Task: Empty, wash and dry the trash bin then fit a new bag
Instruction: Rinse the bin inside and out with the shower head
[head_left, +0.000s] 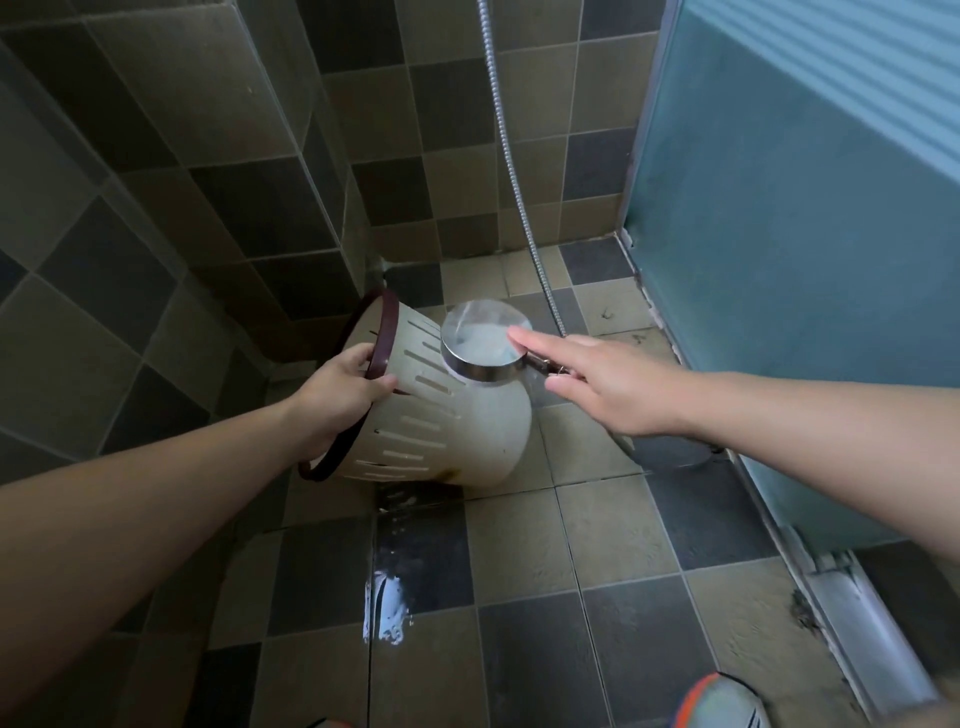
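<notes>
Left hand (340, 387) grips the tipped trash bin (447, 415) by its rim on the shower floor (597, 519); right hand (613, 384), index finger straight, holds the shower head (480, 345). Wet plastic may slip, and spray through the slots could splash out.

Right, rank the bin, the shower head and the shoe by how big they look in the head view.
1. bin
2. shower head
3. shoe, though the frame edge cuts it off and it sits nearer the camera, so this place is unsure.

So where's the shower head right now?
In the head view it sits mid-frame: the shower head is held in the right hand, just above the tipped trash bin that the left hand grips.
</notes>
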